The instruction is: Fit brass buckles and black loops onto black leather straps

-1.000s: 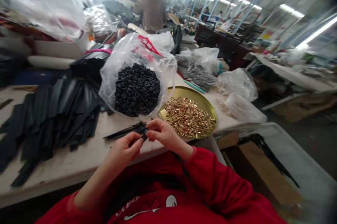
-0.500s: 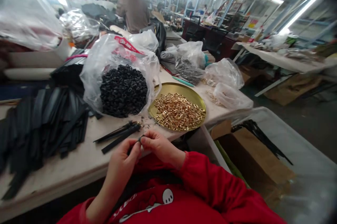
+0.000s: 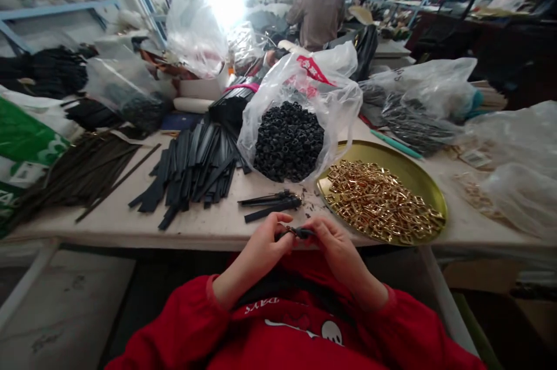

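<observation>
My left hand [image 3: 266, 245] and my right hand [image 3: 337, 245] are close together at the table's front edge, fingers closed on a short black strap [image 3: 303, 233] stretched between them. A small gold-coloured bit shows by the left fingertips; it looks like a buckle, partly hidden. Just beyond my hands lie several finished-looking black straps [image 3: 270, 207] with gold ends. To the right sits a gold tray [image 3: 418, 170] heaped with small gold buckles [image 3: 383, 199]. Behind the straps, an open plastic bag [image 3: 339, 109] holds many small black loops [image 3: 290, 144].
Flat black strips [image 3: 195, 164] are piled left of the bag, and thin dark strips [image 3: 93, 170] lie farther left. A teal pen-like tool [image 3: 397, 144] rests behind the tray. Clear bags [image 3: 528, 184] stand at the right. A person [image 3: 319, 10] is in the background.
My view has swung left, so the things on the table appear farther right. My hands have drawn slightly apart, and more of the black strap shows between them.
</observation>
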The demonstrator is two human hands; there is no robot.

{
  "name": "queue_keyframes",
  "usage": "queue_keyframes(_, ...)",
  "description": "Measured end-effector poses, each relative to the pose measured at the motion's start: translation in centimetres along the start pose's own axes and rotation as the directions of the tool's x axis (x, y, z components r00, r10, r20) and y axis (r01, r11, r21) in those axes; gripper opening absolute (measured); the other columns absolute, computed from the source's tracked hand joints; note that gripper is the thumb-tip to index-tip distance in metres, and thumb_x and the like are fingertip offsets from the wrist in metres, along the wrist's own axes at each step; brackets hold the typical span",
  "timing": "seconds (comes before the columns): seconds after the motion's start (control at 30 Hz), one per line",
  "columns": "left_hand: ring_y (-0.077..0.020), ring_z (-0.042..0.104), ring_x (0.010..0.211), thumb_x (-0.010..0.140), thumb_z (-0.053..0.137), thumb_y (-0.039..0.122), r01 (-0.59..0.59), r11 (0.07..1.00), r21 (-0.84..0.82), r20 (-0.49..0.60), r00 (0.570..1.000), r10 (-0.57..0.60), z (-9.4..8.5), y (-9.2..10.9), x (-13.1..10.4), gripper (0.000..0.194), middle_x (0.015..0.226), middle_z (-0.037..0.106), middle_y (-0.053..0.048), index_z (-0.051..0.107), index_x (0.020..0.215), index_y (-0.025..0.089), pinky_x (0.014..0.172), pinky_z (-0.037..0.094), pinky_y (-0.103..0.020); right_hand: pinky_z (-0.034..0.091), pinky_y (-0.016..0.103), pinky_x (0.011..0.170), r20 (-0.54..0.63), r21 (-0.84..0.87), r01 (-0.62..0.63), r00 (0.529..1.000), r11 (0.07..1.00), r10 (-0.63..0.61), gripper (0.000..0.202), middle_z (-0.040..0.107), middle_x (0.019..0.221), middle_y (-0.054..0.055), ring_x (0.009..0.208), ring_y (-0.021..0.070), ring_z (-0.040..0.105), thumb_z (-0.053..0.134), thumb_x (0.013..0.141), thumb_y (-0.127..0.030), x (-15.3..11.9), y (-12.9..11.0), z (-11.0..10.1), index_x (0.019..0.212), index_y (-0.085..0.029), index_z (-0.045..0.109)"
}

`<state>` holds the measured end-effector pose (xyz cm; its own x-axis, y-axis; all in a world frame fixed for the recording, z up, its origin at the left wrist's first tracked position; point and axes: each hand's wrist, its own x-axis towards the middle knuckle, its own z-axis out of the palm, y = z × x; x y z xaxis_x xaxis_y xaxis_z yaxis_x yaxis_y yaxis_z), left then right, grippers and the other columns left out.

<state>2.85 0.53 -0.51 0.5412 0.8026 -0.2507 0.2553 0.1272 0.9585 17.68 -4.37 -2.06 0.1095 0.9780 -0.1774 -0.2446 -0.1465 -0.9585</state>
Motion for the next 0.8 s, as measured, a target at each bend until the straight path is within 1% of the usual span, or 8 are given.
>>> queue_keyframes(0.1,-0.0105,0.054,0.060,0.078,0.051,0.027,0.005,0.998,0.065,-0.037,0.999,-0.002,-0.4,0.2,-0.4,0.029,0.070,0.059,0.002,0.044,0.104,0.016,0.054,0.040,-0.021,0.043,0.025,0.065,0.143,0.062,-0.157,0.979,0.986,0.147,0.030,0.063,0.077,0.000,0.068,0.0126,0.055,0.067,0.069,-0.045,0.2,0.1,0.2,0.084,-0.020,0.061)
queue_keyframes(0.23,-0.0123,0.054,0.062,0.075,0.056,0.032,0.031,0.958,0.284,-0.091,0.996,-0.005,-1.1,0.3,-1.2,0.031,0.070,0.060,0.001,0.050,0.101,0.016,0.054,0.038,-0.022,0.044,0.028,0.069,0.292,0.086,-0.359,0.901,0.929,0.321,0.038,0.065,0.084,0.003,0.073,0.0146,0.058,0.071,0.065,-0.042,0.5,1.3,0.3,0.093,-0.019,0.061)
queue_keyframes(0.33,-0.0146,0.055,0.066,0.074,0.058,0.039,0.068,0.918,0.391,-0.167,0.986,-0.002,-1.5,0.0,-1.3,0.028,0.076,0.063,-0.002,0.055,0.091,0.017,0.055,0.038,-0.023,0.045,0.031,0.071,0.265,0.107,-0.372,0.904,0.922,0.334,0.038,0.064,0.080,0.001,0.074,0.0170,0.059,0.075,0.059,-0.040,1.1,2.6,0.2,0.086,-0.020,0.058)
queue_keyframes(0.43,-0.0163,0.056,0.069,0.074,0.056,0.044,0.074,0.910,0.409,-0.174,0.985,-0.002,-1.7,-0.1,-1.2,0.030,0.078,0.064,-0.004,0.058,0.086,0.016,0.056,0.039,-0.024,0.045,0.028,0.064,0.237,0.077,-0.346,0.917,0.935,0.320,0.033,0.059,0.071,-0.002,0.066,0.0149,0.056,0.074,0.060,-0.039,1.4,2.9,0.2,0.077,-0.020,0.052)
queue_keyframes(0.53,-0.0174,0.057,0.074,0.075,0.056,0.042,0.042,0.940,0.337,-0.127,0.992,0.001,-1.7,-0.1,-1.3,0.030,0.082,0.064,-0.005,0.059,0.087,0.015,0.062,0.041,-0.025,0.042,0.025,0.057,0.217,0.023,-0.307,0.931,0.952,0.295,0.033,0.055,0.065,-0.002,0.060,0.0125,0.052,0.072,0.063,-0.041,1.3,2.1,0.7,0.070,-0.019,0.048)
queue_keyframes(0.63,-0.0179,0.058,0.079,0.075,0.058,0.041,0.032,0.990,0.136,-0.075,0.997,-0.022,-1.7,-0.1,-1.4,0.031,0.086,0.065,-0.006,0.059,0.090,0.013,0.065,0.042,-0.026,0.041,0.025,0.056,0.133,0.000,-0.235,0.963,0.972,0.233,0.037,0.052,0.061,-0.003,0.057,0.0113,0.049,0.069,0.064,-0.047,1.2,1.0,1.5,0.066,-0.019,0.045)
queue_keyframes(0.73,-0.0159,0.058,0.075,0.074,0.059,0.036,0.105,0.988,-0.116,-0.012,0.994,-0.107,-1.5,0.0,-1.6,0.031,0.085,0.064,-0.006,0.056,0.094,0.012,0.061,0.042,-0.024,0.040,0.023,0.051,0.045,0.008,-0.155,0.987,0.988,0.155,0.042,0.048,0.056,-0.006,0.050,0.0094,0.046,0.070,0.062,-0.047,1.3,0.4,2.0,0.066,-0.021,0.038)
queue_keyframes(0.8,-0.0133,0.058,0.070,0.073,0.060,0.032,0.163,0.955,-0.247,0.020,0.986,-0.164,-1.4,0.3,-1.9,0.029,0.080,0.063,-0.005,0.054,0.093,0.012,0.059,0.041,-0.023,0.040,0.023,0.048,0.019,-0.018,-0.105,0.994,0.994,0.105,0.040,0.049,0.058,-0.007,0.048,0.0094,0.047,0.069,0.063,-0.047,1.3,0.4,2.0,0.076,-0.022,0.041)
